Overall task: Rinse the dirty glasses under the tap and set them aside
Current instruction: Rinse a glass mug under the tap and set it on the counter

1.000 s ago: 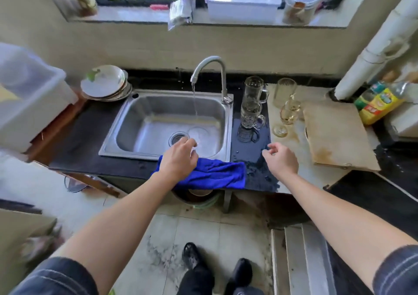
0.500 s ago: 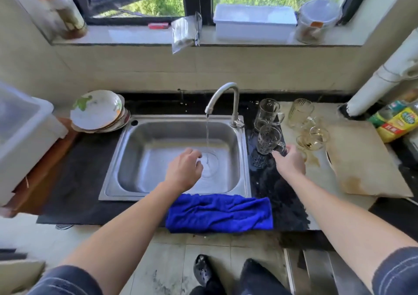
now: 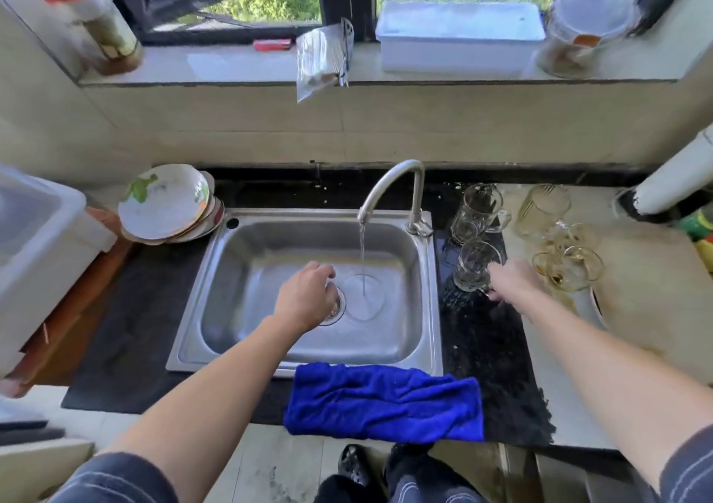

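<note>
My left hand (image 3: 306, 296) hangs over the drain of the one steel sink (image 3: 247, 255), fingers loosely curled downward and holding nothing. The single tap (image 3: 389, 186) is running, one thin stream falling just to the right of that hand. My right hand (image 3: 513, 282) reaches to the handle side of the near mug (image 3: 472, 267), touching it or nearly so; the blur keeps me from telling whether my fingers have closed on the handle. That is one of two clear handled mugs standing upright on the wet black counter (image 3: 478, 348) right of the sink, the far mug (image 3: 478, 211) just behind it. Further right, on the pale counter, stand one tall tinted glass (image 3: 544, 209) and a cluster of gold-rimmed glasses (image 3: 569, 267) too smeared to count. One blue cloth (image 3: 386, 402) hangs over the counter's front edge. Left of the sink sits one stack of plates (image 3: 169, 205).
</note>
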The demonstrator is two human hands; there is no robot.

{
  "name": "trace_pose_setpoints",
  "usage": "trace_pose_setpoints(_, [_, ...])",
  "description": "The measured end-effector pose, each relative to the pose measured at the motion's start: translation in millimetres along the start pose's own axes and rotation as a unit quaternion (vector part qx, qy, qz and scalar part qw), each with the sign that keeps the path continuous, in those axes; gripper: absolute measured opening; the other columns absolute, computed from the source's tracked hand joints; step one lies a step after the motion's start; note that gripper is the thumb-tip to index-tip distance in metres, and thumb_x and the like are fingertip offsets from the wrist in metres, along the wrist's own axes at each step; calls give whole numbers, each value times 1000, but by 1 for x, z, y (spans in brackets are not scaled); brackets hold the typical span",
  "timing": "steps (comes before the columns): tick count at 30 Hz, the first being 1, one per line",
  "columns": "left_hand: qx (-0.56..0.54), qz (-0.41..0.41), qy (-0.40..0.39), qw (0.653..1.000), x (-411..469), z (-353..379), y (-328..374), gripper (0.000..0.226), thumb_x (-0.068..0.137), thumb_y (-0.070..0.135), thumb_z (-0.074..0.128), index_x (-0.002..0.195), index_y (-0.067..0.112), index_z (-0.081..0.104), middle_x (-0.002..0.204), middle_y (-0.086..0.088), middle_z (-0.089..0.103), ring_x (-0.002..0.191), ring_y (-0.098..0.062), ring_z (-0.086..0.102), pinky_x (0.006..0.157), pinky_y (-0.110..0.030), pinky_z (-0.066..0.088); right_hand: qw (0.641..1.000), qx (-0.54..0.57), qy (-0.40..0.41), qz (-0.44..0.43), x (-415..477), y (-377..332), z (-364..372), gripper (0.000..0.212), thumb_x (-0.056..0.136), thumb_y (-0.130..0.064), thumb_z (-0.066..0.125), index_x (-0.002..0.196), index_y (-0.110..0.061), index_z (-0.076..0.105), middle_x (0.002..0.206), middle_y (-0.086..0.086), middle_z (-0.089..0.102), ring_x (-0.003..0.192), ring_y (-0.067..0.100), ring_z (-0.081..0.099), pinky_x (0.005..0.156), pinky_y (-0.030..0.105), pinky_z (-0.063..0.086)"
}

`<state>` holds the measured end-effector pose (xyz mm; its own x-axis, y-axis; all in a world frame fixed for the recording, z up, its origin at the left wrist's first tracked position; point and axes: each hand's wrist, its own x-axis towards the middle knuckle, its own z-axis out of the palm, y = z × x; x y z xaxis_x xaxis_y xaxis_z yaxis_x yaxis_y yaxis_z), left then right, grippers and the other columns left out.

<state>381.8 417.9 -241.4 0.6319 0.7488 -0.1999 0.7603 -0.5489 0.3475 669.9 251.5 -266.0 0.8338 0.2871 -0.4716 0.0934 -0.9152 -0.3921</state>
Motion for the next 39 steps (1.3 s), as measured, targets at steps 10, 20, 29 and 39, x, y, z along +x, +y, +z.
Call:
trace_pose_setpoints(10, [-23,-16,-38,999,37,11,-18,29,94,21,46,120,12,58,121,-7,58,109,-27,54,84,-33,42,979,-125,-20,-162,-44,-62,34,27,92,-37,38,82,-19,56,89,5,66,86,30,61,72,35,44])
trace_pose_setpoints(20, [-256,-135,-139,947,55,11,-62,11,91,17,53,96,11,61,88,-12,63,70,-22,58,57,-25,41,976,114,-185,24,-79,-129,106,24,98,-25,39,100,-10,57,76,8,66,36,14,51,38,21,28])
trace_pose_setpoints(29, [-641,-297,-197,679,65,26,-45,33,100,40,40,117,17,55,102,-9,66,83,-25,60,66,-31,45,899,283,-315,112,-95,-144,99,15,99,-17,39,98,-10,52,74,10,71,40,9,35,35,17,21])
trace_pose_setpoints(39, [-653,-296,-260,647,78,11,-38,43,101,46,33,86,14,57,69,-7,66,53,-24,59,49,-25,40,949,176,-247,-83,-65,-152,82,13,91,-17,67,103,-20,61,89,6,70,60,13,66,47,22,30])
